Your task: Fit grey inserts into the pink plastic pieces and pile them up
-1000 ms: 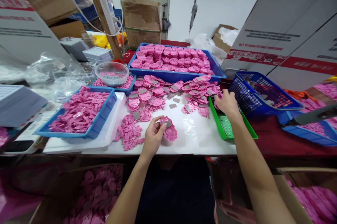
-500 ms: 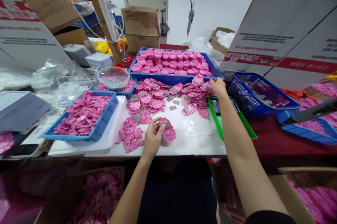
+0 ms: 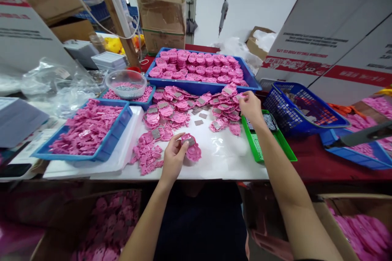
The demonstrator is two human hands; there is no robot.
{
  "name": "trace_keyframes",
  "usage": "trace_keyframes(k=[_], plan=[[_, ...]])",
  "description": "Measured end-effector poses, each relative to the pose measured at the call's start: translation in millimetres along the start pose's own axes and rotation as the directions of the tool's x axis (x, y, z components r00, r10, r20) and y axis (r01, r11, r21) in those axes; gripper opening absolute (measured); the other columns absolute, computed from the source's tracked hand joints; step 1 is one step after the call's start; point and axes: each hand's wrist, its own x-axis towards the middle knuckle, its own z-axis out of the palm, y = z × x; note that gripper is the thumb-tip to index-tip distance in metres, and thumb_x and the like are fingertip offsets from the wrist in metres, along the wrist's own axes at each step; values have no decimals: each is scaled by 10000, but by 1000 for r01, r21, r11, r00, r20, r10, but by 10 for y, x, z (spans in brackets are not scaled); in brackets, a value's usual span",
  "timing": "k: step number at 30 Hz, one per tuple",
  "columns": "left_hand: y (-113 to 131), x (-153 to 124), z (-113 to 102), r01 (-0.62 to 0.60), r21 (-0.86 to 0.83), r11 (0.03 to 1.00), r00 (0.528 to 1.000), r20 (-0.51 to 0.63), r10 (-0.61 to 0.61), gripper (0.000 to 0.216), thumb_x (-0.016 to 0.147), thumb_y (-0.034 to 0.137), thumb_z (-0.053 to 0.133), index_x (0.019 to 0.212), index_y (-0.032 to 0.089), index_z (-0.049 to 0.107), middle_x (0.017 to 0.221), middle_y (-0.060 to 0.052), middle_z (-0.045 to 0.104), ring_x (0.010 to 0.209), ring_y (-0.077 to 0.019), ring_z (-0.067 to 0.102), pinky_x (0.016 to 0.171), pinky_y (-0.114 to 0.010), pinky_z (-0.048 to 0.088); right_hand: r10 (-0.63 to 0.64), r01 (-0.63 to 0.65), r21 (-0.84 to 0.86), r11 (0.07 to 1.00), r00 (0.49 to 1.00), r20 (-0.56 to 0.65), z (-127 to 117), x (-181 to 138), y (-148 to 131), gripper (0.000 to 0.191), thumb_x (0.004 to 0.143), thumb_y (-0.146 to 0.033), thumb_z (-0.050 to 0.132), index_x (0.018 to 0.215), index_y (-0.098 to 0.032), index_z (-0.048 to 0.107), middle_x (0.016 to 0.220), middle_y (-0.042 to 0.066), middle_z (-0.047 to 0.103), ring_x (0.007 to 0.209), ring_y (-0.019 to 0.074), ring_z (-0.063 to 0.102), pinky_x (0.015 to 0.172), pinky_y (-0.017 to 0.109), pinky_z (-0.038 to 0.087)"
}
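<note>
My left hand point(image 3: 173, 155) rests on the white work surface point(image 3: 220, 159) and pinches the top of a round pink plastic piece point(image 3: 192, 149), thumb and fingers closed on it. Reaching forward, my right hand point(image 3: 250, 106) has its fingers curled over the right edge of a heap of pink round pieces point(image 3: 196, 108), at the near corner of the large blue tray point(image 3: 202, 86). I cannot make out what, if anything, its fingers hold. A green tray point(image 3: 260, 146) lies under my right wrist.
A blue tray of small pink parts point(image 3: 84, 130) sits at left, with a clear bowl point(image 3: 125, 83) behind it. A blue mesh basket point(image 3: 301, 110) stands at right. Loose small pink parts point(image 3: 147, 157) lie by my left hand. Cardboard boxes of pink pieces sit below the table.
My right hand has moved from the green tray up and left to the heap of pink pieces. My left hand keeps its hold on the same pink piece.
</note>
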Motion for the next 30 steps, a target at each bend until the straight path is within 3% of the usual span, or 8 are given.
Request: trace_keyframes(k=[2, 4, 6, 8, 16, 21, 23, 30], plan=[[-12, 21, -8, -15, 15, 1000, 1000, 2, 15, 472, 840, 423, 734, 1243, 194, 641, 1055, -67, 706, 966, -188, 694, 904, -310, 538, -243, 239, 40, 970, 954, 174, 129, -304, -247, 204, 914, -245, 560, 1057, -146, 667, 850, 70, 703, 711, 176, 610, 691, 287, 469], [-21, 38, -23, -25, 25, 999, 1000, 12, 25, 456, 842, 408, 729, 1240, 197, 657, 1052, -58, 694, 962, -186, 687, 917, -312, 535, -415, 400, 125, 908, 814, 406, 283, -623, -476, 186, 947, -269, 539, 992, -161, 683, 861, 58, 711, 722, 165, 607, 704, 276, 448], [-23, 46, -40, -28, 33, 999, 999, 20, 27, 447, 852, 396, 714, 1248, 197, 659, 1106, -70, 692, 1008, -197, 676, 946, -323, 527, -515, 520, 154, 840, 678, 524, 441, -883, -645, 200, 968, -222, 494, 1000, -165, 683, 911, 69, 714, 800, 175, 624, 744, 278, 438], [-17, 42, -55, -30, 45, 999, 1000, 10, 29, 451, 863, 391, 698, 1266, 195, 652, 1182, -91, 685, 1064, -213, 660, 965, -332, 519, -531, 589, 111, 800, 611, 587, 591, -1039, -744, 215, 975, -187, 479, 1057, -168, 677, 1011, 94, 706, 912, 196, 634, 783, 286, 436], [69, 10, -72, 9, -12, 1000, 994, 108, -7, 391, 871, 415, 684, 1184, 180, 680, 1076, -84, 727, 898, -192, 687, 819, -296, 552, -484, 671, -27, 741, 562, 671, 1012, -997, -889, 271, 1019, -201, 424, 1160, -183, 654, 1146, 113, 646, 994, 211, 631, 803, 288, 450], [89, 38, -54, 16, -50, 999, 996, 92, -11, 381, 874, 422, 681, 1177, 193, 649, 1076, -69, 712, 838, -169, 684, 774, -282, 562, -426, 645, -171, 744, 656, 623, 1164, -968, -936, 258, 1034, -241, 412, 1138, -150, 630, 1153, 150, 635, 977, 237, 630, 778, 306, 451], [83, 53, -43, -11, -55, 998, 998, 59, 14, 348, 878, 406, 683, 1145, 187, 639, 1070, -67, 693, 875, -167, 679, 799, -276, 557, -427, 642, -171, 748, 662, 616, 1177, -945, -909, 253, 1038, -252, 414, 1102, -144, 634, 1144, 154, 633, 971, 238, 628, 792, 313, 450], [73, 65, -26, -31, -70, 997, 999, -15, 30, 370, 811, 379, 756, 1054, 194, 548, 979, -37, 626, 861, -150, 656, 793, -270, 547, -550, 719, -1, 695, 533, 643, 1127, -852, -797, 230, 1040, -249, 437, 1002, -145, 639, 1082, 130, 626, 902, 200, 597, 754, 291, 419]])
